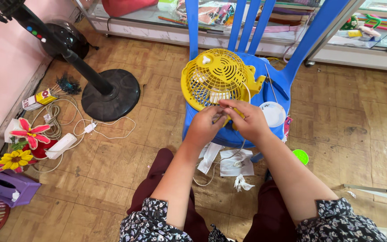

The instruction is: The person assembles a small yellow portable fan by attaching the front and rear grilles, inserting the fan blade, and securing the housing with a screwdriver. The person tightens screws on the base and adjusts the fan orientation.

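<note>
Both hands (228, 120) pinch together at the yellow fan's (216, 78) lower rim, grille facing up.

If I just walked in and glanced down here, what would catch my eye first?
Most striking is the small yellow fan lying on the seat of a blue plastic chair in the middle, with the left hand and right hand meeting at its lower edge. To the left, a black standing fan rests on the wooden floor beside a tangle of white cables, and bright artificial flowers sit near the pink wall.
</note>
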